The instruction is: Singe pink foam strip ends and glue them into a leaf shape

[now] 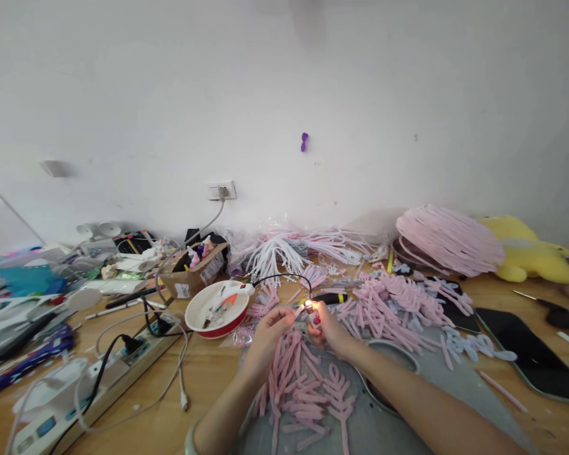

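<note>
My right hand is closed around a small lighter, with a bright flame at its top. Close beside it on the left, my left hand pinches a short pink pipe cleaner whose end is at the flame. Its exact shape is too small to make out. Below both hands, cut pink pipe cleaners lie piled on a grey mat. One leaf-shaped pink piece lies at the pile's right side. Under my right forearm, a grey oval ring-like object is partly hidden.
A red-and-white bowl holding a glue gun stands left of my hands. A power strip with cables lies farther left. More pink pipe cleaners, a dark phone and a yellow plush toy are at right.
</note>
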Demonstrator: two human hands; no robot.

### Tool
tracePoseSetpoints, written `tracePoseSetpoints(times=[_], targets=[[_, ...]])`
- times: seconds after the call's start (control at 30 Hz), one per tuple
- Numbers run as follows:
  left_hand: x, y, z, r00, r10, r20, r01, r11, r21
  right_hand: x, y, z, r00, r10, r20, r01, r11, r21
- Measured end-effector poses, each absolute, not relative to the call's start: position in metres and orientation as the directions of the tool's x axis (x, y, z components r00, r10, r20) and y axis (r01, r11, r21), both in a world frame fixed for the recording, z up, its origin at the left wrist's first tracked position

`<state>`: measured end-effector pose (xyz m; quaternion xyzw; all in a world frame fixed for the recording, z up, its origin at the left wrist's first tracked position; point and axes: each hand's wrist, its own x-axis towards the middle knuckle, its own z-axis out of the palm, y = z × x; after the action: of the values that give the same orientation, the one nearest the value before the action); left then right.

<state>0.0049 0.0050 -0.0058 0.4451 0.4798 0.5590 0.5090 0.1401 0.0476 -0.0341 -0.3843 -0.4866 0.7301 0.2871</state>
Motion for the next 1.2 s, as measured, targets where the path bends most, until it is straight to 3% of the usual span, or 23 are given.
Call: tracePoseSetpoints(times=[1.03, 1.2], targets=[[0.007, 0.004, -0.003, -0.067, 0.998, 0.006, -0.128, -0.015, 0.992, 0.138, 0.046, -0.034, -0.524, 0.8, -0.291, -0.047, -0.369, -0.928], [0.005, 0.005, -0.003, -0.085, 0.99, 0.117, 0.028, -0.115, 0.993, 0.138, 0.046, -0.036, -0.532, 0.801, -0.275, -0.058, -0.358, -0.932]])
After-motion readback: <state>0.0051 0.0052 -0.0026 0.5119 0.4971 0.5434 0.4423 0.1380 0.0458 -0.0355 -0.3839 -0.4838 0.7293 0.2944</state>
